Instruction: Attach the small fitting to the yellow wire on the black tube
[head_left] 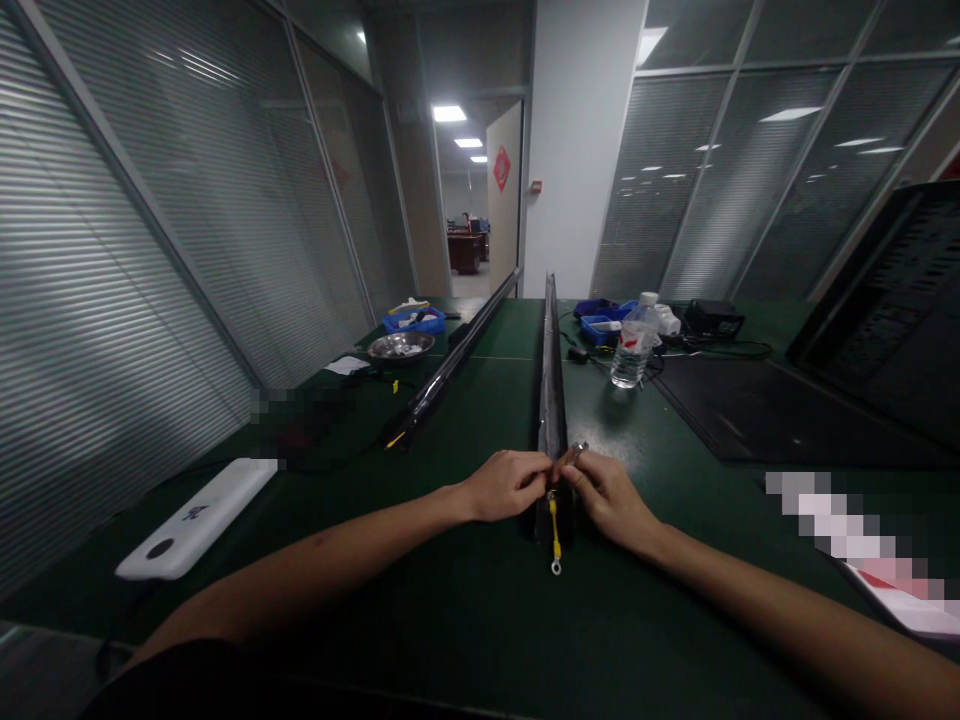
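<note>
Pinching the near end of the long black metal rail lying along the green table, our left hand and right hand close on it; the yellow ring-terminal wire dangling there could snag or pull loose if our fingers slip; the clear plastic water bottle stands near enough to be toppled should the rail swing.

The green table bears two long black rails, a water bottle and trays.

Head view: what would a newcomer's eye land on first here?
Two bare hands, the left hand and right hand, meet at the near end of a long dark rail that runs down the middle of the green table. A yellow wire hangs from that end. A second dark bar lies to the left, a water bottle to the right.
</note>
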